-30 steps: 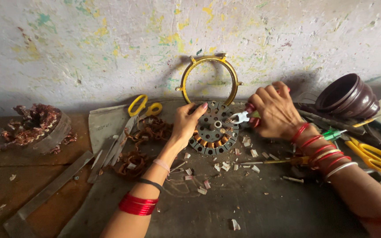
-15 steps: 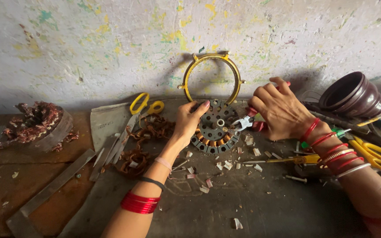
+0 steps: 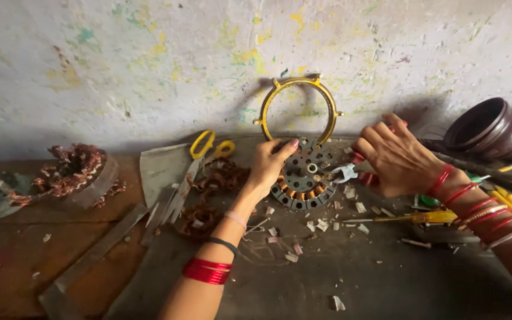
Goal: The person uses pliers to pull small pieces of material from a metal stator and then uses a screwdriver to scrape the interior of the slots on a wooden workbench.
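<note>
Gripping the left edge of the fan-motor stator [image 3: 304, 178], our left hand [image 3: 268, 166] curls its fingers over the rim and presses the disc down against the dark worktop [image 3: 351, 272], probably to keep it from turning. Our right hand [image 3: 395, 157] is closed around the red handles of a pair of pliers [image 3: 351, 173], whose pale metal nose meets the stator's right edge; whether the nose is pinching a wire or only touching the slots, we cannot tell.

The stator lies flat just below the yellow metal ring [image 3: 299, 109], which leans upright against the paint-flecked wall [image 3: 149, 59]. Copper windings show in the slots along the stator's lower rim. Small pale scraps of insulation [image 3: 321, 224] lie scattered right of and below the stator, where they would fall if pulled from the slots.

Left of the stator sit tangles of stripped copper wire [image 3: 217, 178] and yellow-handled scissors [image 3: 200, 163] resting on grey sheet pieces. Well to the left of it, a second wound coil [image 3: 69, 172] lies on the wooden part of the bench. Right of the stator, a yellow-handled screwdriver [image 3: 410, 218] lies flat near our right wrist. Further right, a dark brown bowl-shaped housing [image 3: 493, 130] is tipped on its side with its mouth towards the ring; it looks empty as far as we can see inside.
</note>
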